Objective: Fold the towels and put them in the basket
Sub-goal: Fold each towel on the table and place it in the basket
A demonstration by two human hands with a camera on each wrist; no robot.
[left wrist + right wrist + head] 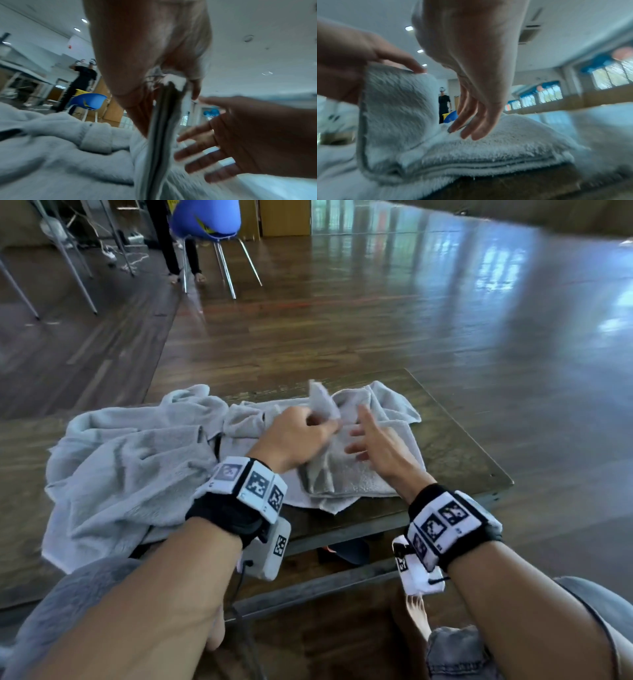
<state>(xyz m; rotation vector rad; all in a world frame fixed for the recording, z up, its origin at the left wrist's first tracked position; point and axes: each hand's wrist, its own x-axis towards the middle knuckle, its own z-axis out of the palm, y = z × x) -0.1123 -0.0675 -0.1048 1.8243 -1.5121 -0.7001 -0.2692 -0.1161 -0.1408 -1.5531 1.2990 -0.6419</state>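
Observation:
A small grey towel [346, 474] lies partly folded on the low wooden table [455, 453]. My left hand [301, 433] pinches a corner flap of it and holds that flap upright [397, 108]. The same hem hangs from my left fingers [164, 121] in the left wrist view. My right hand [373, 440] hovers just right of the flap with fingers spread and straight, its fingertips [471, 134] close above the towel's flat folded layers [488, 155]. No basket shows in any view.
A bigger crumpled grey towel [130, 474] spreads over the table's left side and hangs off its near edge. Another grey towel [394, 405] lies bunched at the back. A blue chair [209, 220] and a standing person [444, 102] are far off on the wooden floor.

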